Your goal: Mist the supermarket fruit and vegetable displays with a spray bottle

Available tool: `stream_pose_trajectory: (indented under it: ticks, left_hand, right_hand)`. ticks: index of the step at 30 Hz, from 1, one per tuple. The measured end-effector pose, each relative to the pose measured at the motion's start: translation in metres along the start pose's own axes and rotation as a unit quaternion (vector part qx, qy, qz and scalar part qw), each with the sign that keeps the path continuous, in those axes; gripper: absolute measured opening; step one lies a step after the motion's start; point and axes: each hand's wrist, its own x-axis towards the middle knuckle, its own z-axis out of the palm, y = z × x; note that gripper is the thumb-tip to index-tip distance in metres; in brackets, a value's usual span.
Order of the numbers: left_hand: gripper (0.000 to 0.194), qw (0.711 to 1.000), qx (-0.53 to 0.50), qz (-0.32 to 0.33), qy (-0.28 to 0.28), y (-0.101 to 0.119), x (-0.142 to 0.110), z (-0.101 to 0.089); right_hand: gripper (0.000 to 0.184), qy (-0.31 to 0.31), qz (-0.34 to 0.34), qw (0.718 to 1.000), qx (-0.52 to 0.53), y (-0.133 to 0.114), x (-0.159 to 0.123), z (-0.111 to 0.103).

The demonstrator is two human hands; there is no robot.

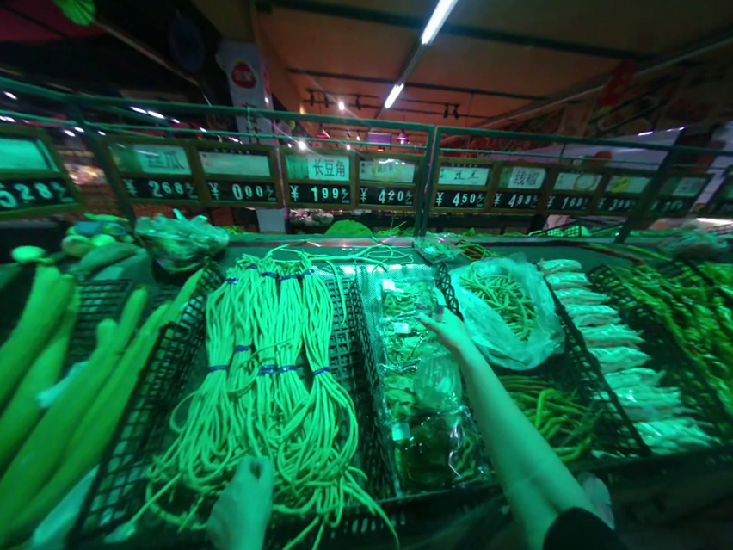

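Bundles of long beans (267, 369), tied with blue bands, lie in a black crate. At their looped lower ends is my left hand (244, 501), its fingers curled closed; whether beans are inside is hidden. My right hand (447, 328) reaches over the neighbouring crate, fingers stretched out, at the clear-wrapped packs of green vegetables (402, 348). Its fingertips are at the upper packs, and I cannot tell whether they touch. Nothing shows held in it. Beneath the right forearm sit loose green beans or peppers (548, 413).
Long pale gourds (12, 379) fill the left side. Right of the packs are a plastic bag of thin green beans (506, 301), a row of wrapped packs (618, 360) and green peppers (710, 343). A rail with price signs (320, 180) runs along the back.
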Motion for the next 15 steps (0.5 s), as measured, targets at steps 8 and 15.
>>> stream_pose_trajectory:
  ticks: [8, 15]
  left_hand:
    - [0.048, 1.000, 0.010, 0.008, -0.003, 0.000, -0.002, -0.002]
    - [0.045, 1.000, -0.001, -0.005, -0.005, 0.004, -0.006, -0.005]
  right_hand:
    - [0.032, -0.024, -0.008, 0.997, 0.077, -0.035, 0.027, 0.044]
    - [0.039, 0.064, 0.014, 0.992, 0.109, -0.007, 0.007, -0.035]
